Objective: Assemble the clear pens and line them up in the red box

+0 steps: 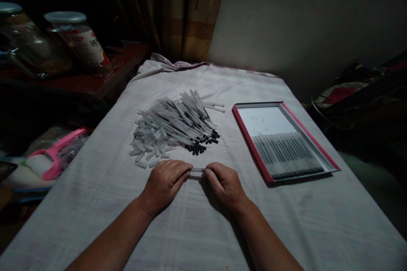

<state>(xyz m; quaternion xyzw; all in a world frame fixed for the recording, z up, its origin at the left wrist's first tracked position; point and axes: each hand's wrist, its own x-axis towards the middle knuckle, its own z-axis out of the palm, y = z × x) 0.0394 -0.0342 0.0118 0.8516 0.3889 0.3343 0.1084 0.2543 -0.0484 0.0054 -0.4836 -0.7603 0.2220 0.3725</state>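
My left hand and my right hand rest on the white cloth near the front, fingers curled. Between them they pinch one clear pen, one hand on each end, held level just above the cloth. Right behind the hands lies a heap of clear pens with black tips, and loose clear caps are scattered at its left front side. To the right sits a flat red-edged box with a row of pens laid side by side in its near half.
The white cloth covers a table whose edges fall away left and right. Two large glass jars stand on a dark wooden shelf at the back left. A pink plastic object lies low on the left. Dark bags sit at the right.
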